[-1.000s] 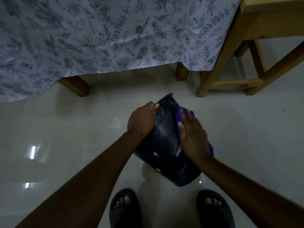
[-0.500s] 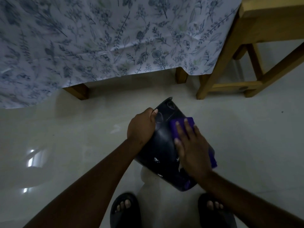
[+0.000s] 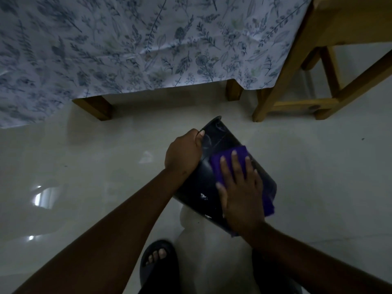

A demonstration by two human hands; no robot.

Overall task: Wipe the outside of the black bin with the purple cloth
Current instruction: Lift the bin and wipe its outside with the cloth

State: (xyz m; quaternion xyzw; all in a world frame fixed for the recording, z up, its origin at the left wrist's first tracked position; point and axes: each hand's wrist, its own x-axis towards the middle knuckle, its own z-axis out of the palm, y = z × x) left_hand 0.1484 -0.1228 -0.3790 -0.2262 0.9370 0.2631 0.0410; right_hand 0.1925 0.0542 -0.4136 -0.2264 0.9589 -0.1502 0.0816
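The black bin is held tilted above the floor, its rim pointing away from me. My left hand grips the bin's left side near the rim. The purple cloth lies flat on the bin's upper side, pressed down by my right hand with fingers spread over it. Part of the cloth hangs off the bin's right edge; its middle is hidden under my palm.
A table draped with a floral cloth stands ahead, its wooden legs on the glossy pale floor. A wooden stool stands at the right. My sandalled left foot is below the bin.
My right hand has slid the purple cloth from the bin's right side up onto its top face, toward the rim. The left hand keeps its grip.
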